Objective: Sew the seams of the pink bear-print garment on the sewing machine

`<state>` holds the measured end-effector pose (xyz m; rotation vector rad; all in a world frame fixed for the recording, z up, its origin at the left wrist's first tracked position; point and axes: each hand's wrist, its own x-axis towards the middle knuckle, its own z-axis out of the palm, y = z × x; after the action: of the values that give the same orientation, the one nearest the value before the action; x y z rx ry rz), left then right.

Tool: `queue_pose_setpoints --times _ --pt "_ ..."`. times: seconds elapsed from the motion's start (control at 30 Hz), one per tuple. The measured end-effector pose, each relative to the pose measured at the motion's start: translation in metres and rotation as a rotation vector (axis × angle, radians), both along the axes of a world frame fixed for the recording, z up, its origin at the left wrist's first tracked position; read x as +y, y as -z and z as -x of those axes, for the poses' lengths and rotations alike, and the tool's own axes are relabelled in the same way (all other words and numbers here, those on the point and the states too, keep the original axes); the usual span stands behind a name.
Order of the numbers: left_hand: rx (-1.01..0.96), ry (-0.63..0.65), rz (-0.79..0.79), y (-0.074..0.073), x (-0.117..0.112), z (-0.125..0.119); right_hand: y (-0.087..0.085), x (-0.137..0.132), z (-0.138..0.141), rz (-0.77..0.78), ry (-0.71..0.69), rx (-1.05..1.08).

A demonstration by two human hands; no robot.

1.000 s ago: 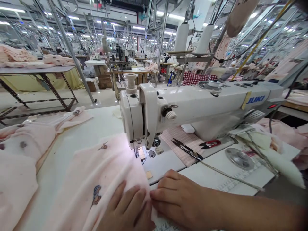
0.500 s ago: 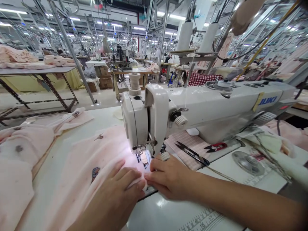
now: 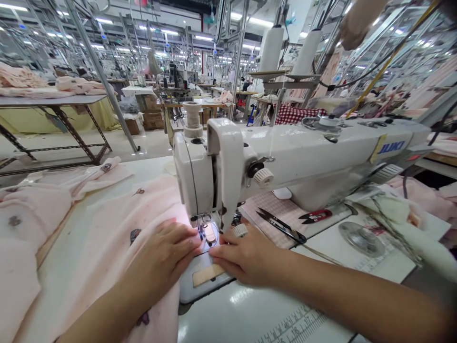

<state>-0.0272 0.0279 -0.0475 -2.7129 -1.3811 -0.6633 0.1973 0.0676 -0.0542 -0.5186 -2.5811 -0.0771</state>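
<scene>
Pale pink printed fabric (image 3: 107,233) lies on the table left of the white sewing machine (image 3: 194,178) and reaches its needle area. My left hand (image 3: 164,250) rests on the fabric, its fingers and thumb drawn together on the edge beside the presser foot (image 3: 204,231). To the right of the foot, my right hand (image 3: 246,252) is closed, fingertips at the needle plate (image 3: 210,233); what they hold, if anything, cannot be made out. A beige strip (image 3: 207,275) shows on the machine bed in front of the hands.
Black thread snips (image 3: 280,224) and red-handled snips (image 3: 316,216) lie under the machine arm on checked cloth (image 3: 262,205). A clear round disc (image 3: 361,238) sits farther right. More pink fabric (image 3: 35,209) is heaped at left. Thread cones (image 3: 271,50) stand behind the machine.
My left hand has shifted left and slightly up, drawing the fabric away from my right hand; the beige strip and the bed's front now show. My right hand stays beside the foot.
</scene>
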Motion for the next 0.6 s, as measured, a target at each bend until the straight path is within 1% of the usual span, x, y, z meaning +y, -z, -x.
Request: queue_pose_setpoints --times 0.13,0.27,0.33,0.37,0.43,0.5,0.6 --pt "0.010 -0.044 -0.024 -0.001 0.007 0.002 0.001 0.000 0.000 0.005 0.012 -0.034" --pt "0.051 -0.063 -0.031 -0.006 0.012 0.001 0.002 0.003 0.002 0.030 0.013 -0.041" --pt "0.063 -0.087 -0.029 -0.009 0.009 -0.001 -0.002 0.002 0.002 0.031 0.009 -0.055" --pt "0.066 -0.107 -0.025 -0.009 0.004 -0.003 -0.006 -0.001 0.001 0.033 -0.010 -0.066" --pt "0.065 -0.161 -0.026 -0.006 -0.017 -0.011 -0.016 -0.012 -0.004 0.055 -0.069 -0.079" --pt "0.049 -0.191 -0.051 0.000 -0.050 -0.022 -0.027 -0.031 -0.012 0.109 -0.132 -0.068" --pt "0.020 -0.160 -0.097 0.006 -0.099 -0.038 -0.035 -0.066 -0.025 0.222 -0.206 -0.077"
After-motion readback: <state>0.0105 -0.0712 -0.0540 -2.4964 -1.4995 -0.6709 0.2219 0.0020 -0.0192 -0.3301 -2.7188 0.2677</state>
